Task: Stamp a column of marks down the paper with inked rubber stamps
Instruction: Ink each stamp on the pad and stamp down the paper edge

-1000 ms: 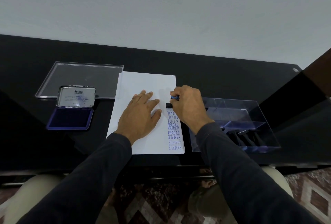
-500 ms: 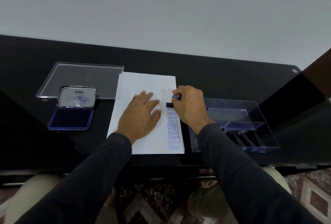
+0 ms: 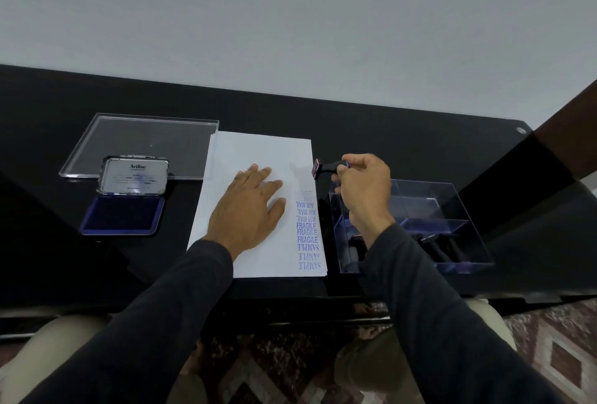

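Left hand (image 3: 248,206) flat on white paper (image 3: 258,158), fingers straight and spread, pressing the sheet to the black bench (image 3: 387,145). Right hand (image 3: 365,190) raised off the paper, just past its right edge; grip pinched around the handle of a black rubber stamp (image 3: 326,168), held sideways, stamp face turned toward the paper and clear of it. Column of blue marks (image 3: 308,230) down the right margin of the paper: SAMPLE nearest the front edge, then FRAGILE, then AIR MAIL, with one faint mark at the top, illegible. Open ink pad (image 3: 124,214) near the left end of the bench, blue pad exposed, lid (image 3: 134,175) tilted up behind it, labelled Artline. Clear plastic cover (image 3: 142,142) flat behind the ink pad, touching the paper's far left corner. Clear stamp box (image 3: 452,209) right of the paper, further stamps (image 3: 436,247) lying in its front compartment.
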Demonstrator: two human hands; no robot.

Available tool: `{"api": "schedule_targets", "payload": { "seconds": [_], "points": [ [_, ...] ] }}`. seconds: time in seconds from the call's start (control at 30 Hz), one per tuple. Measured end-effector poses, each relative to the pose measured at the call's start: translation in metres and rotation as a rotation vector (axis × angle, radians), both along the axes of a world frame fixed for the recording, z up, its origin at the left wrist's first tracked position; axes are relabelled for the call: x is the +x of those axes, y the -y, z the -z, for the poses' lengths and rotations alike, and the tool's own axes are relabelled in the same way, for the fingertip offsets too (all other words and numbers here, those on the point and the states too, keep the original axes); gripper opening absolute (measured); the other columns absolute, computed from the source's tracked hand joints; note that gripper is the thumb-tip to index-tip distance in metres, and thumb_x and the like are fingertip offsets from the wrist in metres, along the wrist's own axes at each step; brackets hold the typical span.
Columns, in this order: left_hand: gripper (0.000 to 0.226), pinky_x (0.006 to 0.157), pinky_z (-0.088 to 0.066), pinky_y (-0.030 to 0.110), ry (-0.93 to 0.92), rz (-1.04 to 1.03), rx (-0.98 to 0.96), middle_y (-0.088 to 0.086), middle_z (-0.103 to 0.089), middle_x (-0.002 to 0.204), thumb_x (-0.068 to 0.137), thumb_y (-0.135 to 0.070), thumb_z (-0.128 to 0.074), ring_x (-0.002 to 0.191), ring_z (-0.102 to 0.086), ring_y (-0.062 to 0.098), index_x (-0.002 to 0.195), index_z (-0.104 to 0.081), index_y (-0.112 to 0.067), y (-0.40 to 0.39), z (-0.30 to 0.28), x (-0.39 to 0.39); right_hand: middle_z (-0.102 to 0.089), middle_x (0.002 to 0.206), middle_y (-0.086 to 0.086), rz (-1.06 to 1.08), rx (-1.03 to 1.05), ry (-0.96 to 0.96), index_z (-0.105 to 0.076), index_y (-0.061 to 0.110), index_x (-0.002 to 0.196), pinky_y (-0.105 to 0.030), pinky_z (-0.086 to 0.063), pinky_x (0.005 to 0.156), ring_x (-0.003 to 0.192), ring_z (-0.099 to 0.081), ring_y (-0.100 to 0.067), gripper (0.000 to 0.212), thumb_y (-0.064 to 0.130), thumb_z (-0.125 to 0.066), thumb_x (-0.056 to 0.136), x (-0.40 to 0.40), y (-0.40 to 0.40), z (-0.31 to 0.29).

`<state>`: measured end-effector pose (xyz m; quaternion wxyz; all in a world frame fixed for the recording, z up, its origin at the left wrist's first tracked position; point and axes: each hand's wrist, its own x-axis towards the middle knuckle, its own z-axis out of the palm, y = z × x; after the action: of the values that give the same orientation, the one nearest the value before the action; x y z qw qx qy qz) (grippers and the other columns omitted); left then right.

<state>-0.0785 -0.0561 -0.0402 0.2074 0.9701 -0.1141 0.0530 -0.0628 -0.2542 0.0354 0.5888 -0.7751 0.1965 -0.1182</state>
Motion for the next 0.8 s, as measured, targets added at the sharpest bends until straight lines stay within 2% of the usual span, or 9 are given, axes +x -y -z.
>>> {"api": "schedule_targets", "payload": {
  "seconds": [0.13,0.6,0.8],
  "points": [
    [0.054,0.124,-0.008,0.034,-0.002,-0.005,0.01,-0.004,-0.031,0.163,0.103,-0.055,-0.036,0.154,-0.018,0.018,0.149,-0.047,-0.029,0.0004,-0.0005,-0.0007,-0.069,0.094,-0.001,-0.005,0.023,-0.005,-0.065,0.015,0.105,-0.028,-0.059,0.065,0.076,-0.072,-0.01,0.017,0.005,-0.061,0.091,0.0001,0.001,-0.0006],
    [0.056,0.127,-0.01,0.037,-0.027,-0.01,0.005,-0.005,-0.029,0.164,0.102,-0.056,-0.035,0.154,-0.015,0.017,0.15,-0.045,-0.03,0.001,-0.0028,-0.0005,-0.068,0.096,0.002,-0.019,0.038,-0.007,-0.064,0.017,0.106,-0.022,-0.056,0.062,0.076,-0.072,-0.008,0.019,0.005,-0.06,0.092,-0.0015,0.003,-0.0016],
    [0.054,0.122,-0.004,0.032,-0.012,-0.012,0.012,-0.005,-0.03,0.164,0.103,-0.055,-0.037,0.154,-0.017,0.017,0.15,-0.046,-0.03,0.0015,-0.0028,-0.0007,-0.068,0.098,-0.002,-0.018,0.075,-0.006,-0.064,0.015,0.107,-0.018,-0.051,0.055,0.078,-0.072,-0.011,0.019,0.003,-0.059,0.092,-0.0029,0.0028,-0.0025]
  ]
}}
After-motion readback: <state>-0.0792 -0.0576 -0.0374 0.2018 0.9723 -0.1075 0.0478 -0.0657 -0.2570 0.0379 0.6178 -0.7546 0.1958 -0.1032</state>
